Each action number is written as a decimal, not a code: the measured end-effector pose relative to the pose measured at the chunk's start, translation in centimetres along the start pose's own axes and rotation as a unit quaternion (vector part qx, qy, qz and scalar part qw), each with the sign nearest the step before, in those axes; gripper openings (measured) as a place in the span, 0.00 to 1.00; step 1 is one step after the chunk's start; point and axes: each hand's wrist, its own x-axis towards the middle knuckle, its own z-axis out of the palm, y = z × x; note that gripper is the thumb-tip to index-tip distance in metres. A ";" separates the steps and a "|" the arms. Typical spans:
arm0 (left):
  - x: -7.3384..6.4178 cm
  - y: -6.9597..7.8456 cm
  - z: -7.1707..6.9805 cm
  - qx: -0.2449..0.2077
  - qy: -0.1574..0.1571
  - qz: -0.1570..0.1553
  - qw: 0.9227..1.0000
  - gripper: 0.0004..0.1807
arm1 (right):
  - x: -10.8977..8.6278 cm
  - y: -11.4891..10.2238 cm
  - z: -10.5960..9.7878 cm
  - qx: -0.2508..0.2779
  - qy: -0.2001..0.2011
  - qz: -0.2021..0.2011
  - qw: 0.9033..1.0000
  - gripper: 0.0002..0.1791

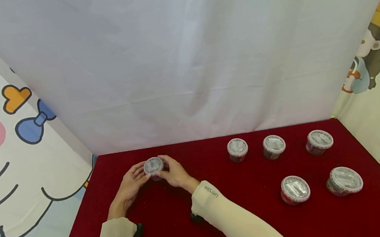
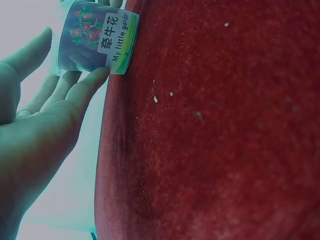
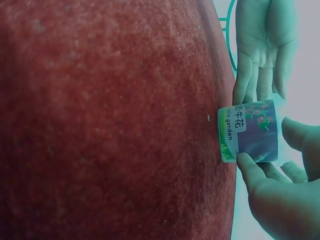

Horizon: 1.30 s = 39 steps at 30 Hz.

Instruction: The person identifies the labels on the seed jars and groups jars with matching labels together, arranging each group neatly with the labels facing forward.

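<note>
A small round plastic tub (image 1: 153,166) with a clear lid stands upright at the left back of the red cloth, between both hands. Its wrap (image 2: 95,37) shows red berries, a green band and the words "My little garden". My left hand (image 1: 130,184) touches the tub's left side with nearly straight fingers; its thumb lies toward the front. From the right, my right hand (image 1: 175,173) curves round the tub, thumb in front and index finger behind. In the right wrist view, fingertips (image 3: 246,161) of the right hand meet the wrap near the base.
On the right of the red-covered table (image 1: 237,204) stand several more lidded tubs, including one at the back (image 1: 237,150) and one nearer (image 1: 295,190). A white curtain (image 1: 186,77) hangs behind, and printed cloths (image 1: 17,176) flank both sides.
</note>
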 end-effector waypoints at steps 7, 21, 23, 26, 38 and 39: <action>-0.1 0.0 0.0 -0.009 0.006 -0.006 1.000 0.36 | -0.2 0.0 0.2 -0.002 0.002 0.002 1.000 0.33; -1.7 1.4 0.6 -0.008 0.071 0.049 0.996 0.34 | -1.9 -0.5 -2.4 0.010 0.021 -0.004 1.000 0.32; -2.1 1.9 0.7 0.000 0.076 0.058 0.995 0.34 | -2.1 -0.6 -3.2 0.015 0.023 -0.003 1.000 0.32; -2.5 2.7 1.1 -0.001 0.081 0.076 0.994 0.33 | -2.7 -0.8 -4.5 0.028 0.028 0.002 0.999 0.32; -2.9 4.7 3.7 0.014 0.037 0.149 0.988 0.31 | -5.0 -1.4 -8.9 0.089 0.052 0.001 0.995 0.32; -2.8 4.8 4.0 0.015 0.033 0.149 0.988 0.31 | -5.2 -1.4 -9.2 0.090 0.055 -0.001 0.994 0.32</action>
